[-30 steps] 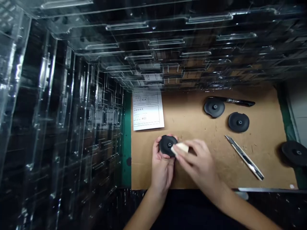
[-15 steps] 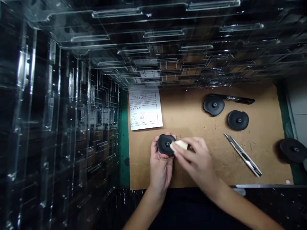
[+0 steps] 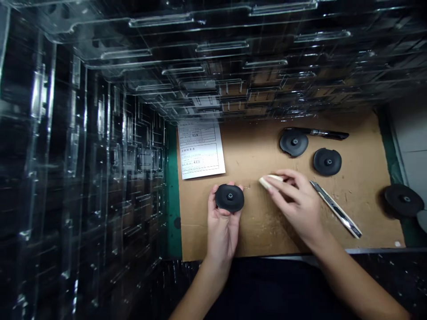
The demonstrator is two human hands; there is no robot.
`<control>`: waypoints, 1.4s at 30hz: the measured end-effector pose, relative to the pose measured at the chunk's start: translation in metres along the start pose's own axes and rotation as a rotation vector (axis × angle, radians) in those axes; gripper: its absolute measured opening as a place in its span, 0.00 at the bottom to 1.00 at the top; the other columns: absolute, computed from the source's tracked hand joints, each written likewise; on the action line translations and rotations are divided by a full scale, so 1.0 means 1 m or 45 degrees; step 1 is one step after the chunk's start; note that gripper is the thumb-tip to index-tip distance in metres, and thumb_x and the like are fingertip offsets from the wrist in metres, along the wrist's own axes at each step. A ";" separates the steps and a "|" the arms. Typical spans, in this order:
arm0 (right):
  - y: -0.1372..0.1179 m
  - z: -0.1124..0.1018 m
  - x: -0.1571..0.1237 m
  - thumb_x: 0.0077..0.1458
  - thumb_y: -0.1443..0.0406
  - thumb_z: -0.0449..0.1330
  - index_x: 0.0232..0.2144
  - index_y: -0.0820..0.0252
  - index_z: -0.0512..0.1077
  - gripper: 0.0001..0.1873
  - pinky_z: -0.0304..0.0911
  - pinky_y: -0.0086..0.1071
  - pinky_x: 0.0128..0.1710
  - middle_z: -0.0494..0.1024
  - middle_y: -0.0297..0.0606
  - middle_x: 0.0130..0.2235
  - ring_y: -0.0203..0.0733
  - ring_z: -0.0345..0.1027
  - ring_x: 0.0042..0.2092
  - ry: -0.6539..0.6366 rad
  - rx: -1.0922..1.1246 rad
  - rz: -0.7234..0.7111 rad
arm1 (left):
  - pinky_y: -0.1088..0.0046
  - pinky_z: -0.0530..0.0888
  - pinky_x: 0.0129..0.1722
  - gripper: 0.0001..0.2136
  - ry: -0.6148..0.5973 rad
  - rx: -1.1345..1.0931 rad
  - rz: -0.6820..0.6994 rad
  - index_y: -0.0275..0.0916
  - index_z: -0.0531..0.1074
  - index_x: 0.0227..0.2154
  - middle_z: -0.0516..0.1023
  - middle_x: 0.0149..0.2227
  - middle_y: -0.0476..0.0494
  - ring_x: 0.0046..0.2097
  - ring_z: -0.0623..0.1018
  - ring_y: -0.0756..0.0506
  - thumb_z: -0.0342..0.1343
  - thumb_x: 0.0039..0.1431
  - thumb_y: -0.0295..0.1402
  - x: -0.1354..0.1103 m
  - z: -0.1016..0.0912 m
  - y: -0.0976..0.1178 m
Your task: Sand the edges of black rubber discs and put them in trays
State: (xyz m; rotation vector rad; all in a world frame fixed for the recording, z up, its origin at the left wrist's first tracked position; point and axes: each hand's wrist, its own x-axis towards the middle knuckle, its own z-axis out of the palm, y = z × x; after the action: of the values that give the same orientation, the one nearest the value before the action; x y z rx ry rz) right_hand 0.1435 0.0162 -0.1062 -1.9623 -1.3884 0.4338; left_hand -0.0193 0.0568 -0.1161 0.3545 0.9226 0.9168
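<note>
The person's left hand [image 3: 223, 226] is palm up over the lower left of a brown cardboard sheet [image 3: 260, 231], and it holds a black disc [image 3: 229, 198] with a round central hub. The left fingers [image 3: 211, 200] curl up around the disc's rim, gripping it lightly from below. To the right, well clear of the disc, the right hand [image 3: 296, 200] pinches a cream block [image 3: 268, 181] between the thumb and the right fingers [image 3: 283, 178]; the block's material cannot be told. Just beside that hand lies a snap-off utility knife [image 3: 336, 209], its blade pointing toward the upper left. Two more black discs [image 3: 293, 142] [image 3: 327, 161] lie at the upper right of the cardboard sheet, with a black marker pen [image 3: 320, 133] touching the top of the first. A fourth disc [image 3: 403, 200] sits near the right edge of the frame. A printed paper form [image 3: 200, 151] lies at the sheet's upper left corner, its ruled boxes filled with writing too small to read. Stacked clear plastic trays [image 3: 207, 58] fill the top and left of the frame.
</note>
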 end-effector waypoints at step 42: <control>-0.023 -0.005 -0.028 0.57 0.61 0.56 0.37 0.57 0.70 0.07 0.59 0.22 0.26 0.73 0.32 0.32 0.30 0.64 0.28 -0.458 0.900 0.738 | 0.52 0.66 0.55 0.22 0.019 -0.102 0.027 0.50 0.65 0.46 0.71 0.51 0.44 0.52 0.73 0.36 0.63 0.48 0.36 -0.013 -0.008 0.001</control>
State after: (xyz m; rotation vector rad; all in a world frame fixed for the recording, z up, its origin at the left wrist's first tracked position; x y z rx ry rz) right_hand 0.1203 -0.0072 -0.0898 -1.6774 -0.6600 1.3895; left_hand -0.0294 0.0459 -0.1134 0.2895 0.8944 0.9741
